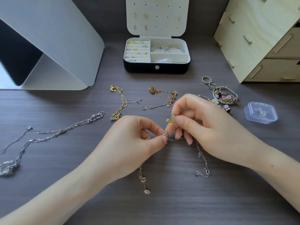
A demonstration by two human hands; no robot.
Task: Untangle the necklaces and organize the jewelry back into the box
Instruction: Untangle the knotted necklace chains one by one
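Untangling underway: left hand [138, 137] pinching chain [176, 138], right hand [203, 120] pinching gold charm [170, 120]. Box [156, 69] partly filled; other necklaces [119, 103], loose rings [207, 79] outstanding.

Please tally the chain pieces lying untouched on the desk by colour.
Gold chain bundles: 2
Silver chain tangle: 1
Thin silver chain: 1
Total: 4

Left hand [138, 138] and right hand [199, 120] pinch thumb-to-forefinger (fingertips nearly meeting)
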